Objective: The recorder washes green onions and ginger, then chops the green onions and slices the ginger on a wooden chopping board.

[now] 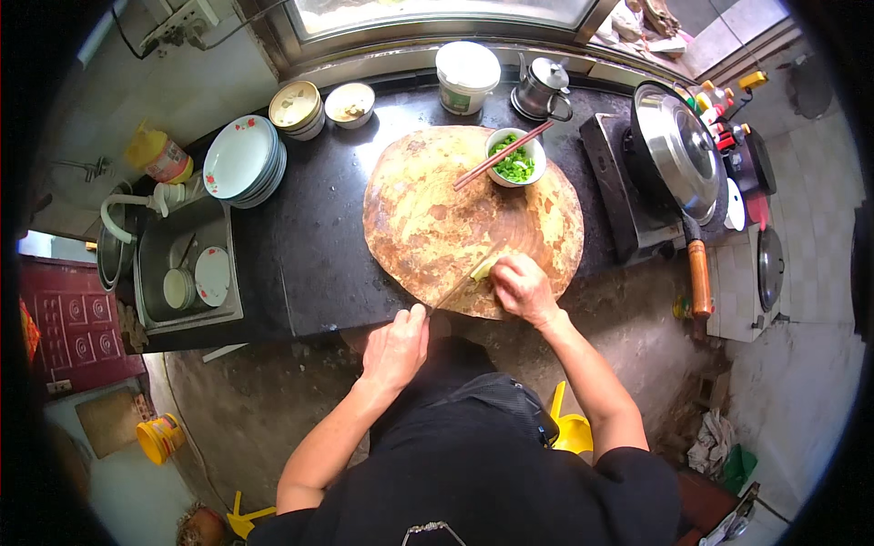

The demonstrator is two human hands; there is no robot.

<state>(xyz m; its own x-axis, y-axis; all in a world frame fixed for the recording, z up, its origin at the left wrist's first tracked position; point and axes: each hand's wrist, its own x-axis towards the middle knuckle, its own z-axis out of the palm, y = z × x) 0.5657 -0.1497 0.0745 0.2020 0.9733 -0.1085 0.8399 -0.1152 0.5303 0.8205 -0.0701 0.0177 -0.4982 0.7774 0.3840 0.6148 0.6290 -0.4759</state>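
My left hand point(397, 345) grips the handle of a kitchen knife point(456, 292) at the front edge of a large round wooden chopping board point(430, 198). The blade points away to the right across the board, seen nearly edge-on. On the board's near right side my right hand point(524, 288) holds a small pale yellow-green piece of food point(483, 269) against the blade; its kind is not clear. Farther back on the board stands a white bowl point(537, 167) of chopped green onion point(512, 162), with a pair of reddish-brown chopsticks point(502, 155) lying across it.
Stacked plates point(235, 160), bowls point(295, 106), a lidded white bucket point(468, 72) and a metal pot with a spout point(543, 89) stand on the black counter point(314, 239). A sink point(153, 273) is left; right, a lidded wok point(683, 150) sits on a stove point(608, 184), handle jutting forward.
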